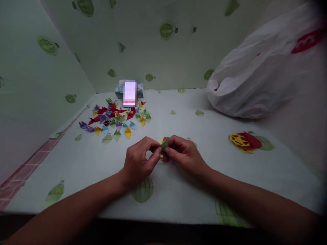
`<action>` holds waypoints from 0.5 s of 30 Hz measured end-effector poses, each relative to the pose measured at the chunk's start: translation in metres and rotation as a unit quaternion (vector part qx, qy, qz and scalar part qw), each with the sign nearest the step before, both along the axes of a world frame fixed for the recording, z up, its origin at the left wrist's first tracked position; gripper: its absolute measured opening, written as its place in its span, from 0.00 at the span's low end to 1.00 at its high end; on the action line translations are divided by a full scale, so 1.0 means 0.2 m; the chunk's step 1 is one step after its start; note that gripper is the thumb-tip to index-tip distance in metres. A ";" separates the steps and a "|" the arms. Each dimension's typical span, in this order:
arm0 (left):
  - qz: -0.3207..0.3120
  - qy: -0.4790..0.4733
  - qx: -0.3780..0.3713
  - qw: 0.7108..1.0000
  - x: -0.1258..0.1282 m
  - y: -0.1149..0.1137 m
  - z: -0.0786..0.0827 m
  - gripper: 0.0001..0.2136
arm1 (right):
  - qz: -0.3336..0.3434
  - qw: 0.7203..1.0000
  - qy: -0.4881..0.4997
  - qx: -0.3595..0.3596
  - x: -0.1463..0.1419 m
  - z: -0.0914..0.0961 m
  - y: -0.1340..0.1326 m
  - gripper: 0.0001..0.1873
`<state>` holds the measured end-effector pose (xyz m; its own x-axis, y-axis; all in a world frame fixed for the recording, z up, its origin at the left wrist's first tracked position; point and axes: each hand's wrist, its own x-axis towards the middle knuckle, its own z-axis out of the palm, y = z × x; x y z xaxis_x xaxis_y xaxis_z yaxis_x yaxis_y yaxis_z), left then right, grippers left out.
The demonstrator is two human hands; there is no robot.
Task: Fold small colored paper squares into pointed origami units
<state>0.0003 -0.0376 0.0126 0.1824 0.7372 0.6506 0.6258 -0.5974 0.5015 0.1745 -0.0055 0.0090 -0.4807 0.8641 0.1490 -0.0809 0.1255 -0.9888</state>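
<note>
A small folded piece of green paper (165, 143) is pinched between my two hands, above the middle of the table. My left hand (141, 156) grips its left side with thumb and forefinger. From the other side, my right hand (186, 153) holds it between thumb and curled fingers. Behind and beneath the hands, bits of yellow and red paper (160, 140) peek out, mostly hidden. Farther back on the left lies a pile of folded paper cranes (117, 116) in red, purple, green, blue, yellow and orange.
A tissue box (119, 91) stands behind the cranes, with a lit, blurred-out phone screen (129, 92) before it. A large white plastic bag (245, 78) fills the back right. Yellow and red cut-out pieces (242, 141) lie at right on the balloon-patterned tablecloth (102, 183).
</note>
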 end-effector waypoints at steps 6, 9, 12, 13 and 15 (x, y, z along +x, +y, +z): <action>0.013 -0.075 -0.111 0.991 0.02 0.00 0.00 0.03 | -0.032 0.999 -0.001 0.003 -0.01 -0.02 0.00 0.05; 0.003 -0.122 -0.150 0.981 0.02 0.00 0.00 0.03 | -0.026 1.000 0.011 0.009 -0.01 -0.03 0.00 0.04; -0.011 -0.163 -0.180 0.970 0.02 0.00 -0.01 0.02 | -0.019 0.999 0.036 0.016 -0.01 -0.04 0.00 0.04; -0.013 -0.175 -0.190 0.966 0.02 0.00 -0.01 0.02 | -0.017 0.999 0.041 0.018 -0.01 -0.04 0.00 0.03; -0.019 -0.200 -0.212 0.956 0.02 0.01 0.00 0.02 | -0.013 0.999 0.042 0.019 -0.01 -0.04 0.00 0.02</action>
<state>0.0047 -0.0357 0.0117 0.0130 0.9479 0.3183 0.3155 -0.3059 0.8983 0.1730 -0.0064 0.0015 -0.4419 0.8695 0.2204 -0.1599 0.1654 -0.9732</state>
